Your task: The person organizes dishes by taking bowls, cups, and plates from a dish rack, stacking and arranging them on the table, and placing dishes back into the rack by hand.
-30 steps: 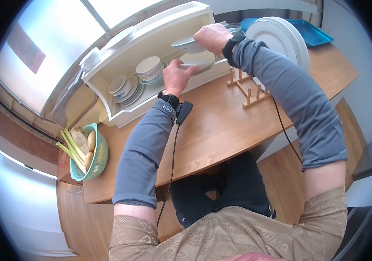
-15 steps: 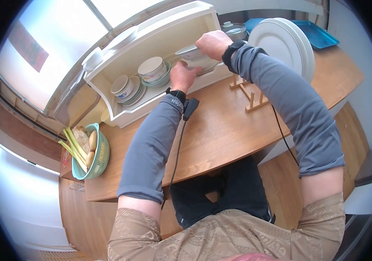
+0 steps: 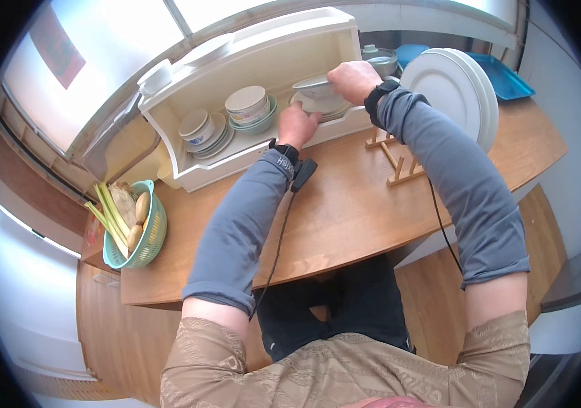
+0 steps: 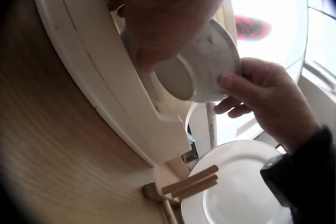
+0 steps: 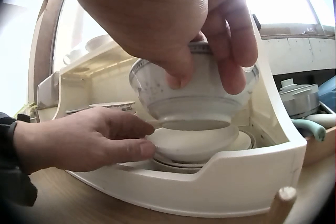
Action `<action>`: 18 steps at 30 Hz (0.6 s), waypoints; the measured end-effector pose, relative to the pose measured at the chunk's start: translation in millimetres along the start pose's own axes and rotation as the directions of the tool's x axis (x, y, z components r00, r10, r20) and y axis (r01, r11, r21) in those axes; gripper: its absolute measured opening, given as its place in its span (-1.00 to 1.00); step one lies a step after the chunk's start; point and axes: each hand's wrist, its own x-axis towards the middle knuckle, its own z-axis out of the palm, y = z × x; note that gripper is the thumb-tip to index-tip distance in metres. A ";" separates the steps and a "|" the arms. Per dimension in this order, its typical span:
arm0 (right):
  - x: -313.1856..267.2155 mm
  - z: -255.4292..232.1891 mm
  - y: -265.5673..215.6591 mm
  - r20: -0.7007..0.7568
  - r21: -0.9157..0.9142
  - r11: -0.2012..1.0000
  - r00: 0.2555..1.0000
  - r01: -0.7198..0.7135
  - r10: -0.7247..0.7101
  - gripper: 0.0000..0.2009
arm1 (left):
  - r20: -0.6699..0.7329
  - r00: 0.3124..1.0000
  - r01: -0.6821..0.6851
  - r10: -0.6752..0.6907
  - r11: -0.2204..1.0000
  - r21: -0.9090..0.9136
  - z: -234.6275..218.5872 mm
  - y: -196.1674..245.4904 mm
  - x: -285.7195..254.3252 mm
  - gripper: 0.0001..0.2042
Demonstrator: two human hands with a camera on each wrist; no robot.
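Observation:
My right hand [image 3: 355,81] pinches the rim of a white patterned bowl [image 5: 199,95], thumb on one side and fingers spread on the other. The bowl hangs close over a shallow white dish [image 5: 194,142] inside the cream dish rack [image 5: 236,182]. At the left edge of that dish, my left hand [image 3: 295,126] holds it between thumb and forefinger. More plates [image 5: 176,167] lie stacked under the dish. In the left wrist view, the back of the left hand hides part of the bowl.
Left in the rack stand stacks of small bowls [image 3: 247,100] and saucers [image 3: 217,139]. A wooden plate stand [image 3: 402,175] with big white plates [image 3: 443,95] is at right, near a lidded glass pot [image 3: 380,62] and blue tray [image 3: 504,76]. A green vegetable basket [image 3: 153,234] sits left.
My right hand has brought the bowl lower, over the dishes in the rack. The left hand stays at the dish's edge, now lower. The head view has shifted slightly.

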 end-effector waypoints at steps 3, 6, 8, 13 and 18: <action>3.4 8.8 0.0 0.006 0.000 1.000 1.000 0.013 -0.013 -0.79 | -0.089 0.984 -0.152 0.152 0.988 0.010 2.7 -9.7 -15.9 -0.56; 6.0 15.6 -3.8 0.007 -0.002 1.000 1.000 -0.004 0.004 -0.79 | -0.118 0.954 -0.277 0.276 0.961 0.005 -2.3 -10.4 -31.1 -0.57; 9.2 22.9 -6.7 0.004 -0.008 1.000 1.000 0.008 -0.008 -0.80 | -0.043 0.954 -0.290 0.295 0.951 0.105 -9.7 -3.0 -36.5 -0.47; 13.5 42.8 -10.4 -0.025 -0.030 0.999 0.999 0.040 -0.041 -0.81 | -0.025 0.969 -0.236 0.247 0.947 0.219 -6.1 3.4 -37.0 -0.40; 17.7 60.8 -12.6 -0.031 0.009 1.000 0.999 0.011 -0.010 -0.88 | 0.020 0.989 -0.146 0.145 0.966 0.214 -15.1 10.6 -39.5 -0.41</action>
